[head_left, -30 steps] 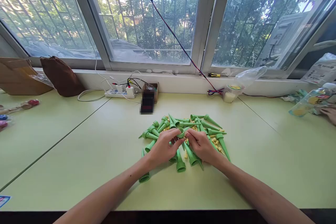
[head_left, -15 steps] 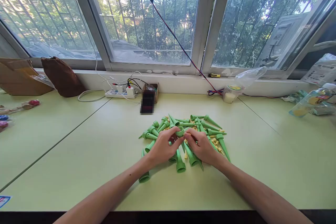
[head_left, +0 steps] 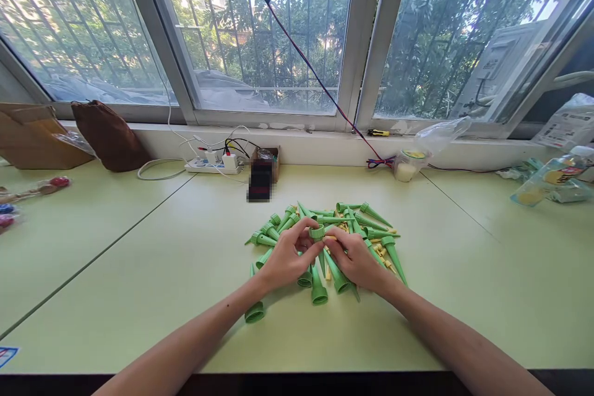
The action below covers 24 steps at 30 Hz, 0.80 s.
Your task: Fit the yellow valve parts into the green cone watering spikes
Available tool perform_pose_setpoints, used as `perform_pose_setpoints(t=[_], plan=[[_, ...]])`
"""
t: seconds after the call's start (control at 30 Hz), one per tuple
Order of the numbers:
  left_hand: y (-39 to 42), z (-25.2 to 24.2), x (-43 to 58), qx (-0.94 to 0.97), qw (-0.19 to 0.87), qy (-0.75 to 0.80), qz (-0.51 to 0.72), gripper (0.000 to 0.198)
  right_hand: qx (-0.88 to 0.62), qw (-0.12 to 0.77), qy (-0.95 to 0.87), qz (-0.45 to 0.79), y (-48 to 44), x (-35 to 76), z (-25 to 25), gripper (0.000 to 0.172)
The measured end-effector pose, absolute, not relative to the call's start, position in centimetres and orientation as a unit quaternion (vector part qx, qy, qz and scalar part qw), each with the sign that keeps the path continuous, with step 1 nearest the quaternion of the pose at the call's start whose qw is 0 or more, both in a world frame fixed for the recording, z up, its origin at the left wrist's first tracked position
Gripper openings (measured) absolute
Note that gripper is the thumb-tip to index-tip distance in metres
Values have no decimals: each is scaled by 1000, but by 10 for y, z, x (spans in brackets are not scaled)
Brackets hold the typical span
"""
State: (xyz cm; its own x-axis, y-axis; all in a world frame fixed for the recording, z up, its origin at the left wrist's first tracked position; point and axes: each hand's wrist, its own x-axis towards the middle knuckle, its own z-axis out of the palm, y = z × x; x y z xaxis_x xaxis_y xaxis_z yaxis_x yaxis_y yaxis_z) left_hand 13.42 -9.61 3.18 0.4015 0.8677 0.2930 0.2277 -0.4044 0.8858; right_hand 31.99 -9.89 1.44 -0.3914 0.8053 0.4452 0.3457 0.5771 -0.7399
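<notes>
My left hand [head_left: 290, 257] is closed round a green plastic watering spike [head_left: 317, 234], its wide ribbed collar up and its tapered tip down. My right hand [head_left: 356, 258] pinches a small yellow plug [head_left: 330, 237] between thumb and forefinger, close against the spike's side just below the collar. I cannot tell whether the plug sits in a hole there. Around and beneath both hands lies a loose pile of similar green spikes [head_left: 393, 252], with small yellow plugs [head_left: 379, 251] scattered among them. One spike [head_left: 255, 312] lies apart, near my left forearm.
Behind the pile are a pixelated dark object [head_left: 260, 180], a small box [head_left: 275, 158] and a white power strip [head_left: 213, 166] with cables. A clear jar [head_left: 406, 167] stands back right; a bottle [head_left: 547, 178] lies far right. A brown bag [head_left: 109, 139] leans beside a cardboard box [head_left: 39, 139].
The held spike has turned in my left hand, so its collar shows more from the side. The yellow plug in my right fingers has come into view. Both hands have barely moved.
</notes>
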Motion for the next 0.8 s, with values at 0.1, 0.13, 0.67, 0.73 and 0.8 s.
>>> perform_pose_setpoints(t=[0.1,0.13,0.67,0.73,0.8], plan=[[-96,31,134,722,431,363,401,24,-367,411,-787,279,-99,320,15,26],[-96,31,134,717,442,361,401,25,-367,410,-787,280,-99,320,16,26],[-92,32,133,648,563,334,391,35,-369,410,-790,266,-101,320,20,32],[-91,34,133,640,573,337,385,36,-367,411,-791,265,-101,320,20,33],[-92,35,132,632,583,341,380,38,-366,413,-792,263,-102,319,20,34]])
